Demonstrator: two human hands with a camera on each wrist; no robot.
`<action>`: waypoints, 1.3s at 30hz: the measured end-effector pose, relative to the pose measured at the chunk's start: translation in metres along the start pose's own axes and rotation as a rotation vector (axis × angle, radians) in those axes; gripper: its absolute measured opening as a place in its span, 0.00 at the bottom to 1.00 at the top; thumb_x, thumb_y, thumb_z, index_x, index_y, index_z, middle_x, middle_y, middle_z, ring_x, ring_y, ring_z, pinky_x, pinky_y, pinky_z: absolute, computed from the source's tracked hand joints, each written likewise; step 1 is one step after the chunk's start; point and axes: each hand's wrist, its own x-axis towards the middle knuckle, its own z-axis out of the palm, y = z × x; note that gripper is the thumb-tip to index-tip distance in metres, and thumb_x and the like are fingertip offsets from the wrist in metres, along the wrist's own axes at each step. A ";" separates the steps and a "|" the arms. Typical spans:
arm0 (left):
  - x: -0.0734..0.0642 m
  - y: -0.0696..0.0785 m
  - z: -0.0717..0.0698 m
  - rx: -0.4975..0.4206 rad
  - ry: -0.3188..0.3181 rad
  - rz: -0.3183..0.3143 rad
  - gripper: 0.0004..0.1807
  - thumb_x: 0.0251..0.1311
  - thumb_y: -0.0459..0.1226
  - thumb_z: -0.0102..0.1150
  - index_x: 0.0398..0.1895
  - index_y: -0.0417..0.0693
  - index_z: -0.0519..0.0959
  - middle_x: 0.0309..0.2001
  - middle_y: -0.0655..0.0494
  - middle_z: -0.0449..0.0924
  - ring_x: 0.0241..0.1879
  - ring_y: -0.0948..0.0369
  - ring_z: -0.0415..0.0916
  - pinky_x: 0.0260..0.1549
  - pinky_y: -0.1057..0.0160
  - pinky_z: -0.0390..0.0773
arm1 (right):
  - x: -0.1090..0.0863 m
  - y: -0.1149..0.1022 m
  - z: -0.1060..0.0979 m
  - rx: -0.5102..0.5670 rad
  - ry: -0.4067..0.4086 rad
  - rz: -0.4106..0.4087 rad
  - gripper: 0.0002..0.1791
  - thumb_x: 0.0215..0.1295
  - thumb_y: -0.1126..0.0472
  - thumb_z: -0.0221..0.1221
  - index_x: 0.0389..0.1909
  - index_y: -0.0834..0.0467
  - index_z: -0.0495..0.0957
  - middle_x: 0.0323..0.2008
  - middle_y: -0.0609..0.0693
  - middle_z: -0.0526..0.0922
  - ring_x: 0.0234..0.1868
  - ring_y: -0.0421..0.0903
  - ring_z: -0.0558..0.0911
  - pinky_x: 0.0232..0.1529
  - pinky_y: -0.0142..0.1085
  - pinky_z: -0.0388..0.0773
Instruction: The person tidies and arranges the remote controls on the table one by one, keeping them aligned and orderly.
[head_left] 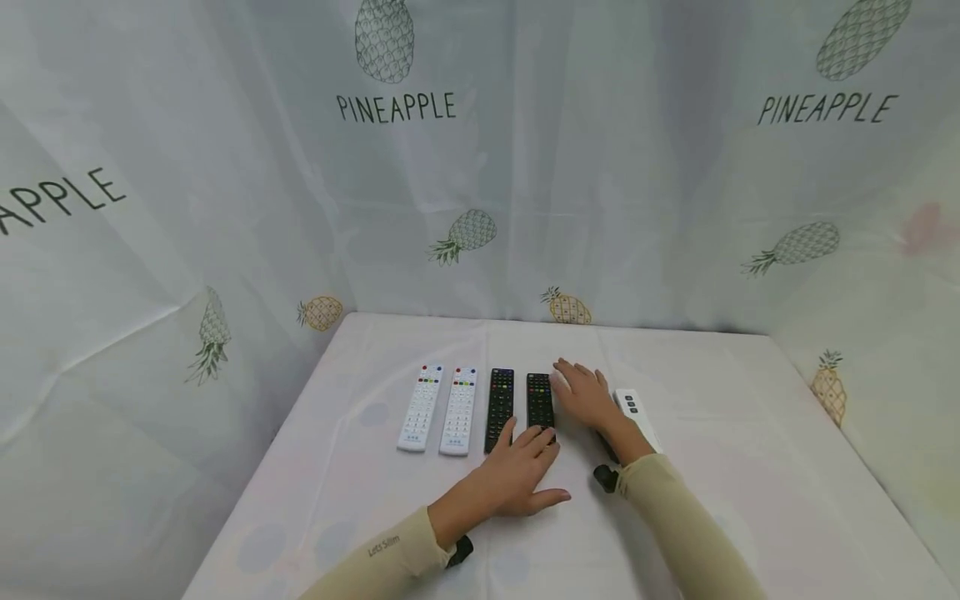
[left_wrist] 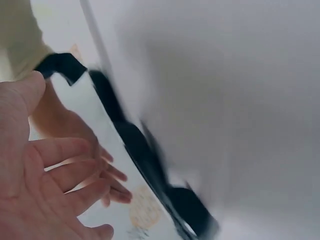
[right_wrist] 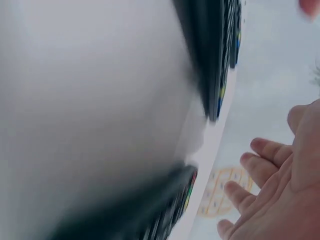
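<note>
My left hand (head_left: 519,477) is spread with straight fingers over the lower end of the second black remote control (head_left: 539,396); whether it touches it, I cannot tell. Left of that lies another black remote control (head_left: 499,404). My right hand (head_left: 587,400) hovers with extended fingers between the second black remote and a white remote control (head_left: 630,402). Beneath its wrist, a dark remote control (head_left: 607,447) is mostly hidden. In the left wrist view, the left hand (left_wrist: 55,180) has nothing in its palm. The right hand (right_wrist: 275,185) is likewise empty in the right wrist view.
Two white remote controls, one outermost (head_left: 422,408) and one beside it (head_left: 458,411), lie upright in line on the left of the white table (head_left: 360,517). A pineapple-print curtain (head_left: 600,167) hangs behind the table's far edge and along both sides.
</note>
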 end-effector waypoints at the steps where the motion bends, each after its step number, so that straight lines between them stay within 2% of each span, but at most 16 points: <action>1: 0.001 0.005 -0.002 0.006 0.016 0.028 0.40 0.69 0.67 0.33 0.71 0.53 0.67 0.74 0.55 0.62 0.74 0.55 0.58 0.71 0.40 0.54 | -0.004 0.005 -0.006 0.013 0.014 0.002 0.28 0.79 0.49 0.41 0.70 0.61 0.67 0.72 0.61 0.66 0.71 0.67 0.63 0.69 0.69 0.46; 4: 0.005 0.020 -0.007 0.023 0.056 0.107 0.35 0.70 0.65 0.35 0.67 0.54 0.71 0.70 0.56 0.68 0.70 0.57 0.64 0.67 0.48 0.65 | -0.015 0.020 -0.020 0.012 0.038 0.006 0.26 0.80 0.52 0.39 0.68 0.63 0.69 0.70 0.63 0.67 0.70 0.67 0.64 0.69 0.70 0.47; 7: 0.012 0.034 -0.007 0.038 0.086 0.151 0.32 0.71 0.64 0.36 0.63 0.57 0.73 0.66 0.59 0.72 0.65 0.60 0.69 0.60 0.57 0.73 | -0.024 0.033 -0.031 0.025 0.034 -0.007 0.25 0.81 0.55 0.38 0.67 0.65 0.70 0.70 0.65 0.67 0.69 0.69 0.65 0.67 0.71 0.48; 11: 0.026 0.048 -0.004 0.070 0.112 0.164 0.32 0.70 0.66 0.37 0.62 0.58 0.74 0.64 0.62 0.73 0.62 0.62 0.71 0.54 0.60 0.75 | -0.033 0.044 -0.037 0.051 0.003 -0.044 0.24 0.80 0.56 0.39 0.66 0.65 0.70 0.68 0.66 0.69 0.69 0.69 0.65 0.66 0.71 0.51; 13: 0.035 0.053 -0.001 0.094 0.103 0.157 0.34 0.68 0.67 0.36 0.64 0.58 0.73 0.65 0.62 0.72 0.63 0.62 0.71 0.54 0.60 0.74 | -0.036 0.048 -0.038 0.048 -0.011 -0.058 0.24 0.80 0.57 0.41 0.66 0.66 0.70 0.68 0.66 0.70 0.69 0.69 0.66 0.66 0.71 0.52; 16: 0.048 0.061 0.005 0.126 0.057 0.126 0.39 0.66 0.69 0.37 0.68 0.56 0.70 0.69 0.61 0.68 0.66 0.62 0.67 0.59 0.56 0.72 | -0.038 0.054 -0.036 0.024 -0.039 -0.072 0.23 0.79 0.58 0.42 0.67 0.65 0.70 0.67 0.65 0.71 0.68 0.68 0.67 0.66 0.71 0.52; 23: 0.073 0.070 0.013 0.202 -0.107 0.036 0.48 0.61 0.74 0.33 0.77 0.57 0.57 0.78 0.62 0.53 0.77 0.59 0.51 0.70 0.46 0.59 | -0.040 0.057 -0.028 -0.038 -0.116 -0.078 0.23 0.78 0.57 0.43 0.67 0.62 0.71 0.68 0.62 0.70 0.70 0.69 0.63 0.68 0.70 0.47; 26: 0.079 0.070 0.016 0.208 -0.138 0.000 0.49 0.61 0.75 0.31 0.79 0.58 0.53 0.79 0.63 0.49 0.78 0.59 0.47 0.71 0.45 0.55 | -0.038 0.053 -0.027 -0.088 -0.122 -0.083 0.23 0.78 0.57 0.43 0.67 0.62 0.71 0.69 0.61 0.70 0.71 0.69 0.63 0.68 0.70 0.47; 30: 0.085 0.070 0.017 0.188 -0.148 -0.033 0.50 0.61 0.75 0.31 0.79 0.58 0.50 0.79 0.64 0.48 0.78 0.59 0.45 0.72 0.44 0.53 | -0.037 0.048 -0.029 -0.128 -0.136 -0.082 0.24 0.78 0.56 0.42 0.67 0.62 0.71 0.69 0.61 0.70 0.71 0.69 0.62 0.69 0.69 0.47; 35: 0.086 0.071 0.017 0.185 -0.155 -0.018 0.50 0.60 0.75 0.32 0.79 0.59 0.50 0.79 0.65 0.48 0.79 0.60 0.43 0.72 0.44 0.53 | -0.038 0.046 -0.029 -0.133 -0.147 -0.085 0.24 0.78 0.56 0.43 0.67 0.63 0.70 0.69 0.62 0.70 0.71 0.69 0.63 0.69 0.68 0.48; 39: 0.086 0.072 0.016 0.199 -0.197 -0.006 0.52 0.58 0.77 0.30 0.79 0.57 0.50 0.79 0.64 0.48 0.79 0.60 0.42 0.72 0.45 0.52 | -0.038 0.047 -0.027 -0.151 -0.145 -0.083 0.24 0.78 0.57 0.43 0.67 0.63 0.70 0.69 0.62 0.69 0.70 0.69 0.63 0.70 0.68 0.49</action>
